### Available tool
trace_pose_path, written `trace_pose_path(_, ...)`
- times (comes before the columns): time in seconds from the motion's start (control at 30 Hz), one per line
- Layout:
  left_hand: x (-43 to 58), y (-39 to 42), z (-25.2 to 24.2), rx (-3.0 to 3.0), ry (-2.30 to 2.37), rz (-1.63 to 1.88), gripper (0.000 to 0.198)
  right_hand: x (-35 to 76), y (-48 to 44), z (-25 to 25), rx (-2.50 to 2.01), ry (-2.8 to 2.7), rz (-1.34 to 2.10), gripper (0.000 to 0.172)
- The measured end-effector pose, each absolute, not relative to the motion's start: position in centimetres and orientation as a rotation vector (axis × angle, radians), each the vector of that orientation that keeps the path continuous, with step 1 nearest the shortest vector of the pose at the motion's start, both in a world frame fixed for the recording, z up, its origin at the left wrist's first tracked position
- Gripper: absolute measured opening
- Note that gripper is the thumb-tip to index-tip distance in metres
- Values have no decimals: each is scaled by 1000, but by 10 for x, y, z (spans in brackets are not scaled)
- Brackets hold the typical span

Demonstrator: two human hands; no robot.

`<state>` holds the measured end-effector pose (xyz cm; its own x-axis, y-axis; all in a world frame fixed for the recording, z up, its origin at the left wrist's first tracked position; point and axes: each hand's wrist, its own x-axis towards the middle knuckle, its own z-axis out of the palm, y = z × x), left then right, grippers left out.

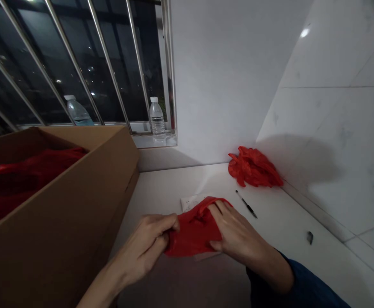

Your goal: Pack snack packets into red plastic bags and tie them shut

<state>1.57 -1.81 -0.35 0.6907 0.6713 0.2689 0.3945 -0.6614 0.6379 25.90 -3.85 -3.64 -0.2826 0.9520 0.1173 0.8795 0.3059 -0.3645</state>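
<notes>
My left hand [145, 246] and my right hand [234, 231] both grip a folded red plastic bag [193, 231] in front of me. The left fingers curl around its left end, and the right hand pinches its upper right edge. Beneath the bag lies a white paper slip [189, 203], mostly hidden. To the right of my right hand, a black pen [246, 204] lies on the white counter [279, 226], not touching my hand. A crumpled red plastic bag [254, 167] sits farther back in the corner.
An open cardboard box [61, 205] on the left holds red plastic [36, 167]. Two water bottles [157, 119] [78, 111] stand by the barred window [110, 64]. A small dark object [310, 238] lies near the white tiled wall [328, 85].
</notes>
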Motion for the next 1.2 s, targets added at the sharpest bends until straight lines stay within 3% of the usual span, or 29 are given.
trace_pose_path(0.1,22,-22,-2,2564,930,585,19,265,-47,-30,-1589,-2249,352,64)
trace_pose_path(0.27,46,-31,-8,2816,985,469,29,265,-58,-31,-1571,-2254,244,109)
trace_pose_path(0.37,63,-35,-24,2828,942,453,21,266,-59,-37,-1628,-2262,137,116)
trace_pose_path(0.47,72,-33,-42,2796,1078,400,23,273,-59,-43,-1632,-2246,-54,106)
trace_pose_path(0.63,68,-26,-55,2845,1438,106,39,282,-59,-44,-1786,-2144,-385,70)
trace_pose_path(0.77,61,-27,-55,2830,1581,-39,27,279,-64,-39,-1795,-2140,-413,44)
trace_pose_path(0.87,57,-30,-55,2798,1653,-53,41,278,-70,-35,-1755,-2164,-367,43)
trace_pose_path(1.07,51,-32,-51,2847,1620,27,66,281,-81,-20,-1583,-2158,-267,61)
trace_pose_path(1.2,44,-30,-37,2828,1482,176,60,286,-83,-9,-1459,-2070,-92,46)
